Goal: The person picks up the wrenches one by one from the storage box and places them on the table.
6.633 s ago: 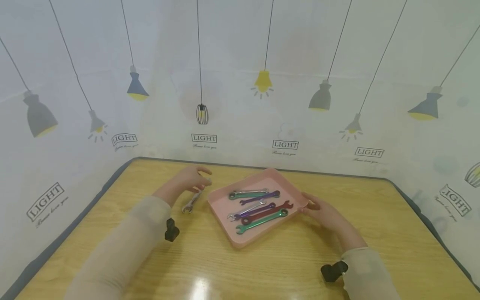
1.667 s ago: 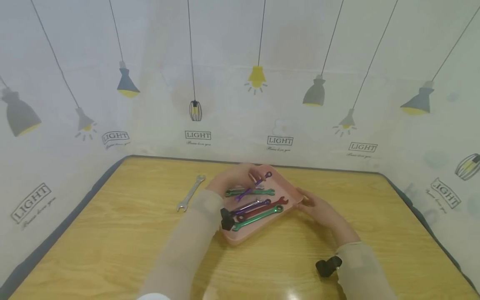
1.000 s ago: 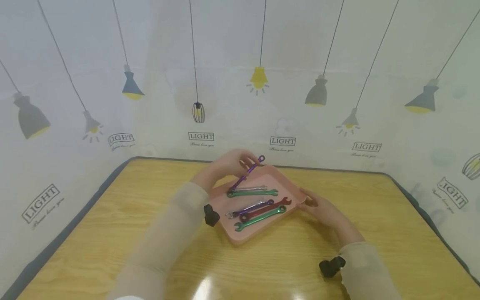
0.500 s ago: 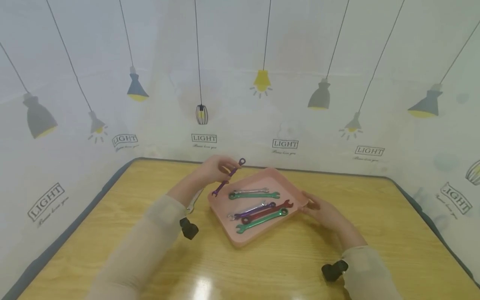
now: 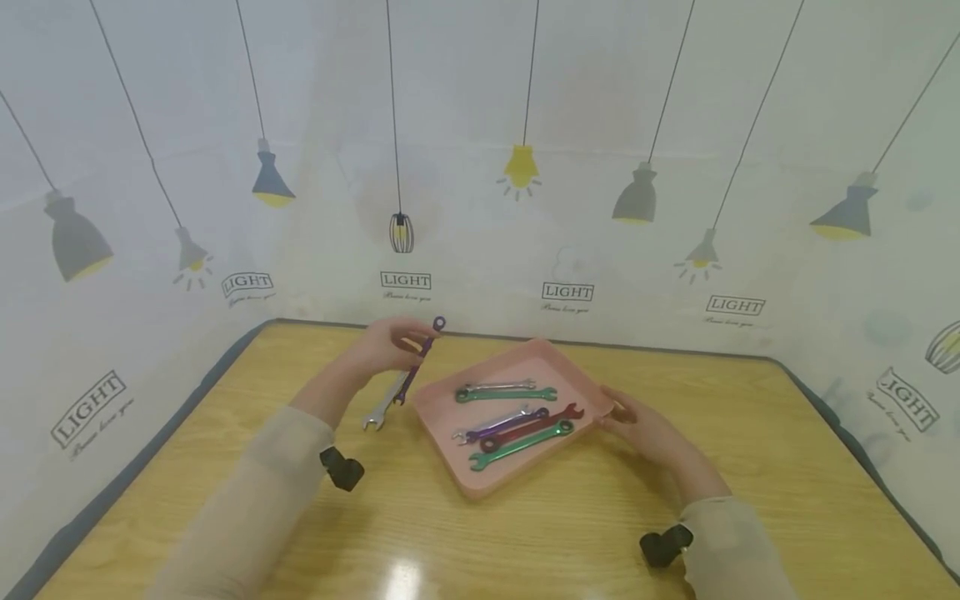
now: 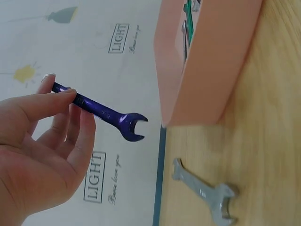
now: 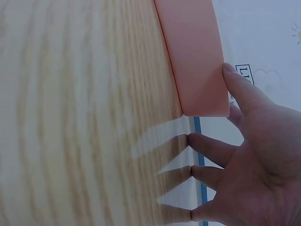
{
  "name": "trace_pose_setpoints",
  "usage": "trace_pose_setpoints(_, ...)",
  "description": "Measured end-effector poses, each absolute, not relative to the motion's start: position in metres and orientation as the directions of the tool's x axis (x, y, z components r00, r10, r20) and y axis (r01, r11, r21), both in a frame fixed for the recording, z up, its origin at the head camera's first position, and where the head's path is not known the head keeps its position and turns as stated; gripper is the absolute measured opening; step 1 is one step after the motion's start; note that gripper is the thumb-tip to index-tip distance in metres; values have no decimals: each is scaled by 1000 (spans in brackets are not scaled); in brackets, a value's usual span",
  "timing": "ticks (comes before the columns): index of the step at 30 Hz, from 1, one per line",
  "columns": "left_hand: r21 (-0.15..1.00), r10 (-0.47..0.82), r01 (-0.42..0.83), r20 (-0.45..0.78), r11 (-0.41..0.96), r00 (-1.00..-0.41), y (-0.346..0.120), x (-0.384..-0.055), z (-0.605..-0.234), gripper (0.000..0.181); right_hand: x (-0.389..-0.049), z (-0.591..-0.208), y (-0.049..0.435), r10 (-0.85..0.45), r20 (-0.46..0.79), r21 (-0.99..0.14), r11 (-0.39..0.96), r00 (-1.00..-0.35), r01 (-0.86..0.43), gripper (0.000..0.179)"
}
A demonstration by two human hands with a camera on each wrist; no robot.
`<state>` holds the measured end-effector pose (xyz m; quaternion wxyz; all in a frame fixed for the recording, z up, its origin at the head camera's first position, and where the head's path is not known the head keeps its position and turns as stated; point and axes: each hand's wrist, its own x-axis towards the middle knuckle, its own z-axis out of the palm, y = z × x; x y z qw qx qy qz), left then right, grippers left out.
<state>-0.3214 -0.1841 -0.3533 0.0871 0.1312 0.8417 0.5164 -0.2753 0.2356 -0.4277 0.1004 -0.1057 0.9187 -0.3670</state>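
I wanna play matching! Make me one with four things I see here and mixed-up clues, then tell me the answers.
Things:
1. tray
2. left hand
3. red wrench
4. right hand

Clues:
A. lying with other wrenches
B. at a corner of something pink
C. holding a purple wrench
D. pink, with wrenches inside

Answers: 1-D, 2-C, 3-A, 4-B

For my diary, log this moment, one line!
left hand: pinches purple metal wrench; right hand: touches pink rectangular tray; silver metal wrench: on wooden table
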Motion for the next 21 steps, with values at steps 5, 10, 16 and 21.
trace_pose_setpoints(5, 906, 287, 113, -10, 407, -958, -204, -318, -357, 47, -274, -428, 235, -264, -118, -703, 703, -957, -107, 70)
trace_pose_setpoints(10, 901, 253, 94, -17, 423, -967, -219, -320, -362, 46, -273, -428, 235, -258, -122, -700, 707, -959, -101, 70)
trace_pose_setpoints(16, 887, 196, 30, -68, 461, -978, -230, -328, -374, 46, -275, -428, 236, -253, -122, -693, 714, -960, -100, 71)
trace_pose_setpoints(21, 872, 159, -10, -101, 489, -982, -238, -337, -389, 45, -276, -429, 237, -253, -125, -699, 708, -959, -96, 71)
